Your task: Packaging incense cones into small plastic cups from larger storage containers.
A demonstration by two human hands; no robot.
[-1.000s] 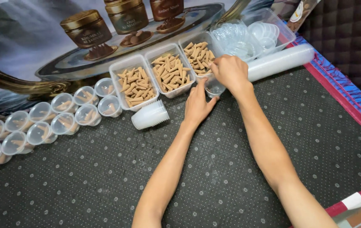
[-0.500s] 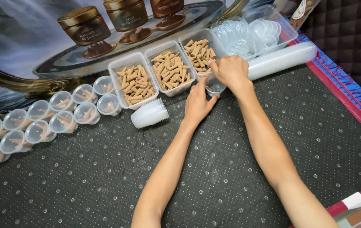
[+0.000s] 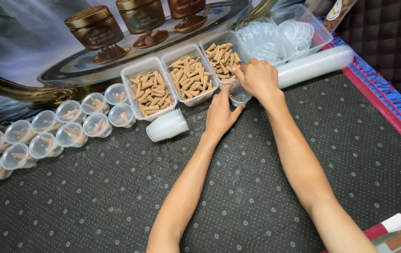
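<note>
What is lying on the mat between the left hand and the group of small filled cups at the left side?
In the head view, a short stack of empty clear cups lies on its side there, between the left hand and the filled cups; otherwise only dotted mat.

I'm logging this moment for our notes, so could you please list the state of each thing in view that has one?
small clear cup: upright, open, held by left hand
right hand: on the cup's rim
three trays: open, full of tan cones
lidded cups: on their sides, filled
cup stack: lying down, empty
long cup sleeve: lying down
</note>
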